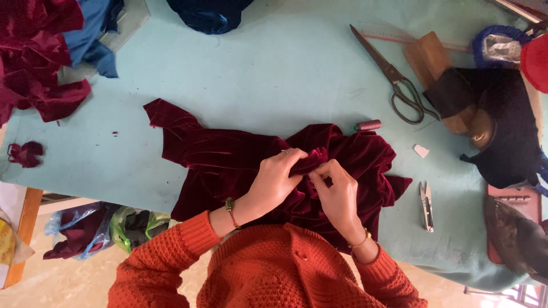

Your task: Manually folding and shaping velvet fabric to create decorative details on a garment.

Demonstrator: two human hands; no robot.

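Note:
A dark red velvet cloth (222, 154) lies spread on the pale green table (274, 68), bunched up near its front edge. My left hand (277, 179) pinches a gathered fold of the velvet, a ring on one finger and a bead bracelet at the wrist. My right hand (337, 191) grips the same fold from the right, fingertips meeting the left hand's. Both sleeves are orange knit.
Large scissors (394, 80), a spool of red thread (368, 125), small snips (426, 205) and a white chalk piece (421, 150) lie to the right. Dark fabric (502, 125) and a wooden block (428, 57) sit at the far right. Red and blue scraps (51, 51) are piled at the back left.

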